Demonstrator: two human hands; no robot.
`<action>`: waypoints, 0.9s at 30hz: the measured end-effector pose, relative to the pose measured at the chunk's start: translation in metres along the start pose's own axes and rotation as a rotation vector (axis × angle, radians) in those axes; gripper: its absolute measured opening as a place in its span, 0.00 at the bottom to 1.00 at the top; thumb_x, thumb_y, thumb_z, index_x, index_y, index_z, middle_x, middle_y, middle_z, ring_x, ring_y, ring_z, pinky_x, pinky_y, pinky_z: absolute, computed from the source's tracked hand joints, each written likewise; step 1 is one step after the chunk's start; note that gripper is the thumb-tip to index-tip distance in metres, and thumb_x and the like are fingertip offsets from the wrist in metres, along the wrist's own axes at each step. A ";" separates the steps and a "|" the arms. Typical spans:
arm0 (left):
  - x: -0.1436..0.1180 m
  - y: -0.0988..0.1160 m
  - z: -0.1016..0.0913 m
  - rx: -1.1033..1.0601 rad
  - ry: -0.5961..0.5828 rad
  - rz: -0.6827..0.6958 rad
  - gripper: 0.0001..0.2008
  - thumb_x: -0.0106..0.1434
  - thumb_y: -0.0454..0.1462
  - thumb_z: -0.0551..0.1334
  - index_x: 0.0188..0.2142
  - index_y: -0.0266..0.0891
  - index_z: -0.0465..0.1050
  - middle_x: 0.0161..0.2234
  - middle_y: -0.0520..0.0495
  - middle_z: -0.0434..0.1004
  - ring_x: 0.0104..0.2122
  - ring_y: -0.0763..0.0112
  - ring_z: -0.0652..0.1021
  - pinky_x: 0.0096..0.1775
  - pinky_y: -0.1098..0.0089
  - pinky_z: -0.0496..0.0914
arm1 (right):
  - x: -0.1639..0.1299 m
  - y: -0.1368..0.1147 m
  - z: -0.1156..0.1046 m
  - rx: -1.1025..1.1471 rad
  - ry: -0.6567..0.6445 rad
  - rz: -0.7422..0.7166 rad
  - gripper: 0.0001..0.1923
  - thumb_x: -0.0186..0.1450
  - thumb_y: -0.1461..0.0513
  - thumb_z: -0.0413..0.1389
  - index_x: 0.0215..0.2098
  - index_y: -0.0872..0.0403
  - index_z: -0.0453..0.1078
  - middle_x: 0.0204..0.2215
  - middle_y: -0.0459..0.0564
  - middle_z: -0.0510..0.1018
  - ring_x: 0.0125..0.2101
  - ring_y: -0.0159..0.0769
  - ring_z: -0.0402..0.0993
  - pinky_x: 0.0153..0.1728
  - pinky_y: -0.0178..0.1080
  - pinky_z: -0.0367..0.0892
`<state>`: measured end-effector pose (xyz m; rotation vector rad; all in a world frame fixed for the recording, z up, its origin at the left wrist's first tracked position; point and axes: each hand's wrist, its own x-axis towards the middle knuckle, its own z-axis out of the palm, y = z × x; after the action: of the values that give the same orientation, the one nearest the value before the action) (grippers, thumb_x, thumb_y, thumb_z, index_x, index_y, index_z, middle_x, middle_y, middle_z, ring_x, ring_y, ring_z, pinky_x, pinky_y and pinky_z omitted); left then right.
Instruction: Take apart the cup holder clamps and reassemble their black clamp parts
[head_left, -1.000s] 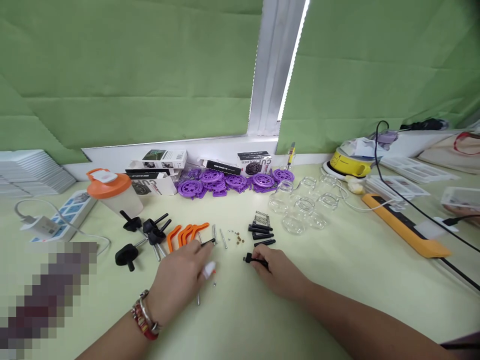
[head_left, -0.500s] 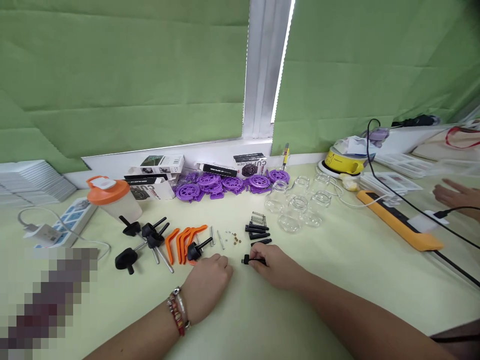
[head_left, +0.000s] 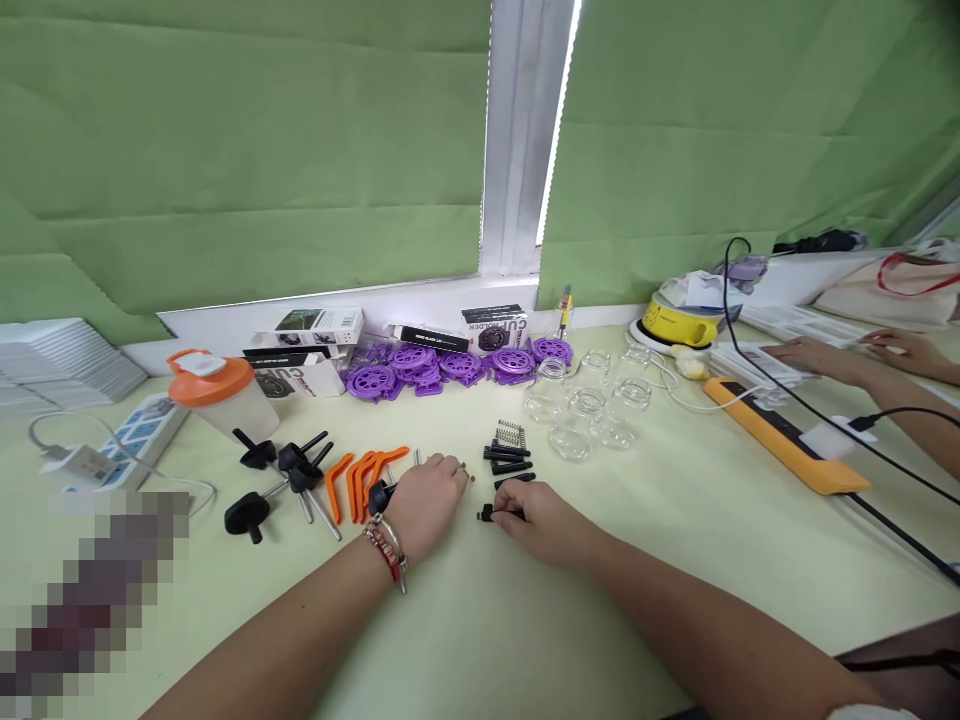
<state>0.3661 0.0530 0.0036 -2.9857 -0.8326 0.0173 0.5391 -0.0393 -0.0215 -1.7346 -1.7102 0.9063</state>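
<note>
My right hand [head_left: 541,522] is closed in a pinch around a small black plastic part [head_left: 487,513], whose knobbed end sticks out to the left. Just beyond it lie several black tubes [head_left: 510,467] and a group of small springs [head_left: 511,433]. My left hand [head_left: 426,508], wearing bracelets, reaches over the small metal bits with its fingers bent together and closed; its fingertips are hidden. Tiny brass-coloured pieces [head_left: 472,478] show by those fingers. A black knob-like part [head_left: 379,497] is partly covered by the left hand, next to several orange bent handles [head_left: 358,488].
Black pieces with metal rods [head_left: 304,470] and an orange-lidded shaker bottle [head_left: 217,390] stand left. Purple discs [head_left: 412,360] and boxes line the back. Clear glass jars [head_left: 589,410] are right of centre, then an orange power strip [head_left: 780,437]. Another person's hands [head_left: 814,355] are at far right.
My left hand has moved forward over the small metal bits, covering most of them. My right hand still holds the black part. At far right, another person's hands have shifted onto the papers.
</note>
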 end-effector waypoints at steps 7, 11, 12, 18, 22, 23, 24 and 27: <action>-0.014 0.022 0.010 -0.179 -0.062 -0.031 0.06 0.61 0.33 0.53 0.32 0.39 0.69 0.33 0.47 0.71 0.31 0.67 0.74 0.29 0.70 0.64 | -0.002 0.000 0.000 0.014 -0.004 -0.060 0.05 0.62 0.62 0.50 0.33 0.53 0.66 0.29 0.46 0.75 0.29 0.32 0.68 0.29 0.34 0.59; -0.013 0.022 0.011 -0.149 -0.081 -0.069 0.11 0.58 0.27 0.50 0.32 0.39 0.69 0.33 0.47 0.72 0.30 0.67 0.75 0.29 0.70 0.63 | -0.003 0.003 -0.010 -0.069 -0.010 -0.029 0.06 0.59 0.61 0.54 0.35 0.53 0.68 0.32 0.46 0.76 0.32 0.34 0.69 0.30 0.34 0.59; -0.013 0.021 0.010 -0.135 -0.094 -0.076 0.12 0.56 0.26 0.50 0.32 0.39 0.69 0.34 0.46 0.72 0.30 0.66 0.75 0.29 0.69 0.63 | -0.003 0.004 -0.013 -0.096 -0.021 -0.006 0.07 0.58 0.60 0.56 0.35 0.52 0.69 0.32 0.46 0.76 0.31 0.34 0.69 0.29 0.34 0.59; -0.012 0.016 0.006 -0.084 -0.134 -0.103 0.13 0.55 0.24 0.50 0.32 0.38 0.70 0.33 0.45 0.73 0.31 0.64 0.76 0.30 0.68 0.65 | -0.001 0.003 -0.023 -0.355 -0.005 -0.095 0.05 0.57 0.59 0.60 0.30 0.51 0.74 0.29 0.45 0.76 0.35 0.37 0.68 0.32 0.35 0.59; -0.011 0.012 0.007 -0.077 -0.132 -0.111 0.12 0.57 0.26 0.50 0.32 0.38 0.70 0.33 0.44 0.74 0.31 0.63 0.76 0.31 0.68 0.66 | 0.003 0.005 -0.017 -0.488 0.045 -0.142 0.05 0.58 0.60 0.60 0.27 0.52 0.76 0.30 0.48 0.75 0.37 0.38 0.67 0.33 0.36 0.59; -0.010 0.012 0.006 -0.078 -0.133 -0.109 0.12 0.57 0.26 0.50 0.31 0.37 0.70 0.33 0.44 0.74 0.31 0.63 0.76 0.31 0.68 0.66 | 0.004 0.007 -0.016 -0.500 0.063 -0.146 0.05 0.58 0.60 0.60 0.27 0.53 0.76 0.31 0.48 0.75 0.37 0.38 0.66 0.33 0.36 0.60; -0.010 0.011 0.005 -0.081 -0.133 -0.103 0.12 0.56 0.25 0.50 0.31 0.37 0.70 0.33 0.44 0.74 0.31 0.63 0.76 0.31 0.68 0.66 | 0.005 0.008 -0.014 -0.504 0.090 -0.157 0.04 0.58 0.61 0.60 0.28 0.53 0.76 0.31 0.48 0.75 0.37 0.39 0.66 0.34 0.36 0.60; -0.008 0.010 -0.001 -0.099 -0.131 -0.084 0.13 0.54 0.24 0.50 0.31 0.37 0.70 0.32 0.44 0.74 0.31 0.63 0.76 0.31 0.68 0.66 | 0.007 0.009 -0.013 -0.477 0.197 -0.245 0.08 0.58 0.59 0.60 0.35 0.54 0.75 0.37 0.50 0.75 0.40 0.39 0.66 0.39 0.38 0.61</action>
<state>0.3648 0.0401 0.0045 -3.0658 -1.0012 0.1758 0.5544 -0.0322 -0.0210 -1.7706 -2.0567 0.2172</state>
